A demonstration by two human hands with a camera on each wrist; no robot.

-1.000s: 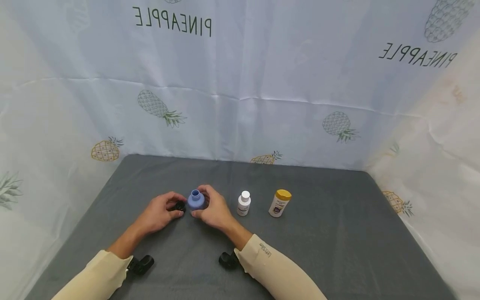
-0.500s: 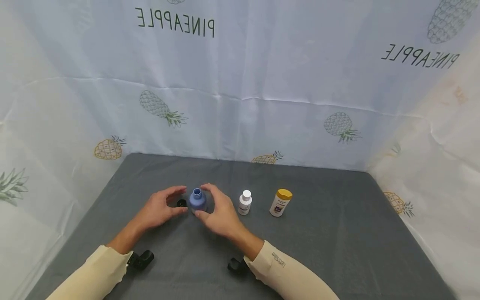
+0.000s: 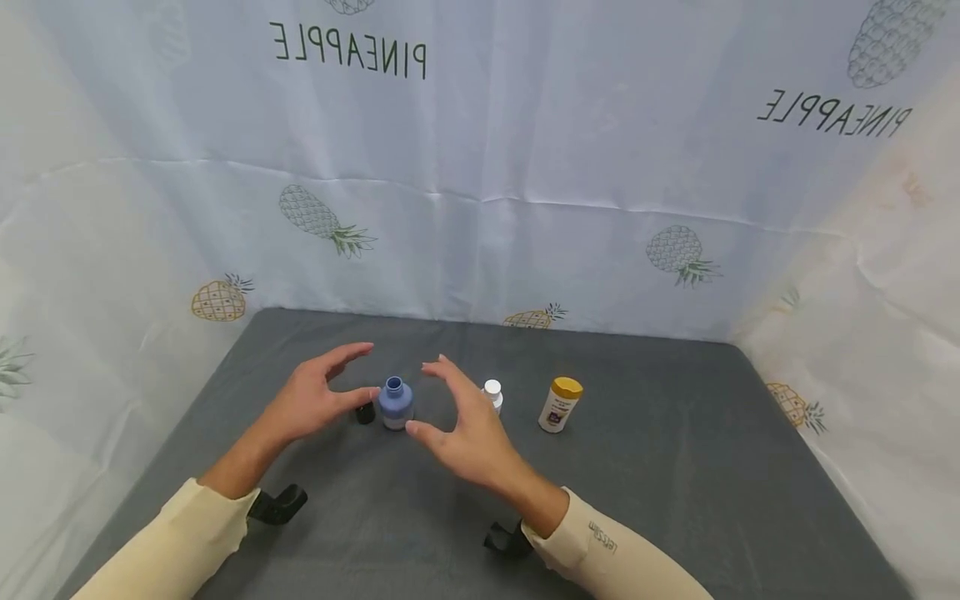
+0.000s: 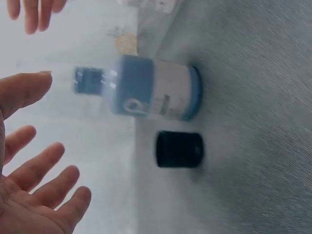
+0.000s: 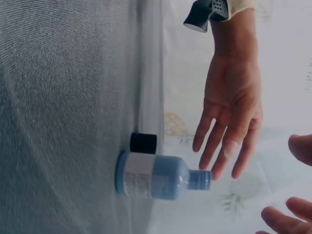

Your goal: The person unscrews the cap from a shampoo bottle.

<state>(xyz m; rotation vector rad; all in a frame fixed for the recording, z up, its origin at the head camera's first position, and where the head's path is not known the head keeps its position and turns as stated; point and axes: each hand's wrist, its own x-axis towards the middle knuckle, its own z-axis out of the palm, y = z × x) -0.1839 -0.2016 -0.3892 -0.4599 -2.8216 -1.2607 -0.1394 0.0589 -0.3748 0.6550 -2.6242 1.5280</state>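
Observation:
A blue bottle (image 3: 396,406) with an uncapped neck and a pale label stands upright on the grey cloth. Right beside it on the left sits a small black cap (image 3: 365,413), also plain in the left wrist view below the bottle (image 4: 131,87). My left hand (image 3: 315,396) hovers above and left of the two, fingers spread, holding nothing. On the bottle's other side my right hand (image 3: 468,429) is raised with thumb and fingers apart, touching nothing. It partly hides a white bottle (image 3: 492,395) with a white lid.
To the right stands a white container with a yellow lid (image 3: 561,405). Grey cloth (image 3: 675,467) covers the table, and a white pineapple-print curtain (image 3: 480,167) hangs behind and at the sides. Each wrist carries a black camera mount (image 3: 279,504).
My left hand has let go of the black cap, and my right hand has released the blue bottle. Both hands have lifted and drawn apart, the right one moving rightward over the white bottle.

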